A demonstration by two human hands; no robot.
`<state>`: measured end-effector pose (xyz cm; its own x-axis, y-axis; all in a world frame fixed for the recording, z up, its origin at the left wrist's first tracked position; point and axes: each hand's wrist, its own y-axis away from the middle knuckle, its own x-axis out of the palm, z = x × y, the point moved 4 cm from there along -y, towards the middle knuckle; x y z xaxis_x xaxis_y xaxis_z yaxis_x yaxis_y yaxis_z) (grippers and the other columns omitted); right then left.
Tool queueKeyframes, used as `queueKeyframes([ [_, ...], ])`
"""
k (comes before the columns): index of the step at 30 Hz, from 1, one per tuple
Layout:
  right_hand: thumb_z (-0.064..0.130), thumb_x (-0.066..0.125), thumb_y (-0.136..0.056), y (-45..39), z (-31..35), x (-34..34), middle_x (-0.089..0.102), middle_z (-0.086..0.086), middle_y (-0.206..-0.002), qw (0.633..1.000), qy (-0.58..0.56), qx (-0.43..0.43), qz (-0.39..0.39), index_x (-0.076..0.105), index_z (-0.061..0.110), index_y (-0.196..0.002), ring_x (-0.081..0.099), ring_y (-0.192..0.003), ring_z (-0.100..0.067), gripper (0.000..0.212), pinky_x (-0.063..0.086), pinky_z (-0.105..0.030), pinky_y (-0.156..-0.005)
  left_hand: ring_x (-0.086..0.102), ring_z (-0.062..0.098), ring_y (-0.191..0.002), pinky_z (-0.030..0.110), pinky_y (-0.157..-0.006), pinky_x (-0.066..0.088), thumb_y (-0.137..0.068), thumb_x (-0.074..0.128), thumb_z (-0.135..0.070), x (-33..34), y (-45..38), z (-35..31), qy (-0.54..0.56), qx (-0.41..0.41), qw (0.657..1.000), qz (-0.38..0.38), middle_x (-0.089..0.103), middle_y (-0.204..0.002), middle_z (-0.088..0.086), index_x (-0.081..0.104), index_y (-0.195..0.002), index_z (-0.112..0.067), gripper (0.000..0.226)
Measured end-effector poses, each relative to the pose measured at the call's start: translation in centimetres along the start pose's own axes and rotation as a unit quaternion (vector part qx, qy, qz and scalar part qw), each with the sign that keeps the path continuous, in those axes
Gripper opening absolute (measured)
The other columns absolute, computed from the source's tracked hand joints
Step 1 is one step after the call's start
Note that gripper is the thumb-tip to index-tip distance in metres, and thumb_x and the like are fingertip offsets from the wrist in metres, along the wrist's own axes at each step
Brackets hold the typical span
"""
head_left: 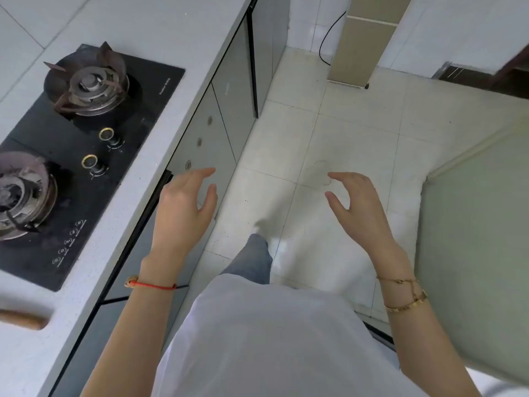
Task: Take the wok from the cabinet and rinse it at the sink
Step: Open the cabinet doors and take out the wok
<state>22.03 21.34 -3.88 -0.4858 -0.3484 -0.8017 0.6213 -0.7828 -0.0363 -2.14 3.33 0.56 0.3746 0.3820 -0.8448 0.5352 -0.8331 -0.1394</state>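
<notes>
No wok and no sink are in view. Grey cabinet doors (217,130) run under the countertop on the left, all closed. My left hand (183,207) hovers in front of the lower cabinet fronts, fingers loosely spread, holding nothing. My right hand (357,207) floats over the tiled floor about a shoulder's width to the right, fingers relaxed and slightly bent, also empty. Neither hand touches anything.
A black two-burner gas hob (86,156) is set into the pale countertop (177,47) at left. A wooden handle (23,319) lies at the counter's near left. A beige appliance (363,38) with a black cable stands at the back. A pale green surface (481,253) fills the right.
</notes>
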Motion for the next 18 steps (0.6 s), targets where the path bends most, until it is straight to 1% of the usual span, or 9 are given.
queueKeyframes([
  [3, 0.02, 0.059, -0.099, -4.1, -1.1, -0.1, 0.06, -0.006, -0.133, 1.0, 0.001, 0.01, -0.003, 0.058, 0.012, -0.135, 0.046, -0.129, -0.022, 0.036, 0.035, -0.035, -0.11, 0.066, 0.033, -0.099, 0.052, -0.093, 0.051, -0.096, 0.058, -0.009, 1.4, -4.4, 0.0, 0.005, 0.01, 1.0, -0.011, 0.069, -0.118, 0.014, 0.063, -0.124, -0.003, 0.03],
  [5, 0.02, 0.059, -0.099, -7.4, -1.6, 0.0, 0.06, -0.006, -0.132, 1.0, 0.004, 0.009, 0.0, 0.058, 0.011, -0.134, 0.047, -0.129, -0.022, 0.036, 0.035, -0.036, -0.11, 0.065, 0.033, -0.095, 0.05, -0.088, 0.053, -0.095, 0.058, -0.009, 2.4, -8.0, -0.2, 0.002, 0.015, 1.0, -0.007, 0.07, -0.115, 0.014, 0.064, -0.123, -0.003, 0.029],
  [7, 0.02, 0.059, -0.099, -11.5, -2.1, -0.3, 0.061, -0.006, -0.131, 1.0, 0.007, 0.012, -0.002, 0.058, 0.011, -0.134, 0.047, -0.128, -0.022, 0.036, 0.033, -0.032, -0.108, 0.065, 0.032, -0.098, 0.049, -0.088, 0.052, -0.095, 0.058, -0.009, 3.1, -12.4, -0.2, 0.013, 0.014, 1.0, -0.007, 0.069, -0.115, 0.014, 0.064, -0.124, -0.004, 0.03],
  [8, 0.02, 0.059, -0.099, -13.4, -2.3, -0.5, 0.061, -0.006, -0.131, 1.0, 0.01, 0.014, -0.004, 0.058, 0.011, -0.133, 0.047, -0.128, -0.022, 0.035, 0.033, -0.031, -0.108, 0.064, 0.032, -0.101, 0.047, -0.091, 0.052, -0.095, 0.058, -0.009, 3.4, -14.4, -0.1, 0.013, 0.017, 1.0, -0.013, 0.069, -0.114, 0.014, 0.064, -0.124, -0.004, 0.03],
  [10, 0.02, 0.06, -0.099, -16.7, -2.5, -1.1, 0.062, -0.007, -0.131, 1.0, 0.015, 0.011, -0.007, 0.058, 0.01, -0.133, 0.047, -0.128, -0.022, 0.035, 0.033, -0.03, -0.108, 0.064, 0.03, -0.104, 0.036, -0.095, 0.047, -0.095, 0.058, -0.01, 3.8, -17.9, -0.2, 0.003, 0.027, 1.0, -0.015, 0.069, -0.114, 0.014, 0.064, -0.124, -0.005, 0.03],
  [11, 0.019, 0.06, -0.099, -19.0, -2.7, -1.6, 0.062, -0.007, -0.13, 1.0, 0.012, 0.012, -0.011, 0.059, 0.01, -0.133, 0.047, -0.128, -0.023, 0.036, 0.033, -0.031, -0.108, 0.064, 0.028, -0.105, 0.03, -0.094, 0.044, -0.095, 0.058, -0.01, 4.1, -20.4, -0.2, 0.006, 0.028, 1.0, -0.012, 0.069, -0.115, 0.013, 0.064, -0.124, -0.006, 0.03],
  [13, 0.019, 0.06, -0.099, -23.1, -2.9, -2.6, 0.062, -0.008, -0.13, 1.0, 0.005, 0.011, -0.027, 0.059, 0.009, -0.133, 0.048, -0.128, -0.024, 0.036, 0.035, -0.034, -0.109, 0.064, 0.026, -0.104, 0.024, -0.093, 0.04, -0.096, 0.057, -0.011, 4.3, -25.0, -0.6, 0.008, 0.038, 0.999, -0.014, 0.069, -0.115, 0.011, 0.064, -0.124, -0.007, 0.029],
  [16, 0.018, 0.06, -0.099, -28.8, -3.4, -4.1, 0.061, -0.009, -0.131, 0.999, 0.0, 0.014, -0.036, 0.058, 0.008, -0.134, 0.049, -0.128, -0.025, 0.036, 0.038, -0.04, -0.11, 0.064, 0.025, -0.105, 0.022, -0.094, 0.039, -0.097, 0.057, -0.012, 4.9, -31.4, -1.8, 0.003, 0.061, 0.998, -0.008, 0.07, -0.117, 0.01, 0.064, -0.125, -0.007, 0.029],
  [18, 0.017, 0.06, -0.099, -31.9, -4.3, -4.9, 0.061, -0.009, -0.132, 0.999, 0.0, 0.023, -0.034, 0.058, 0.008, -0.134, 0.049, -0.128, -0.025, 0.036, 0.038, -0.041, -0.111, 0.063, 0.025, -0.108, 0.022, -0.095, 0.038, -0.098, 0.056, -0.013, 5.6, -35.0, -2.6, 0.001, 0.061, 0.998, 0.003, 0.069, -0.119, 0.01, 0.063, -0.126, -0.007, 0.03],
])
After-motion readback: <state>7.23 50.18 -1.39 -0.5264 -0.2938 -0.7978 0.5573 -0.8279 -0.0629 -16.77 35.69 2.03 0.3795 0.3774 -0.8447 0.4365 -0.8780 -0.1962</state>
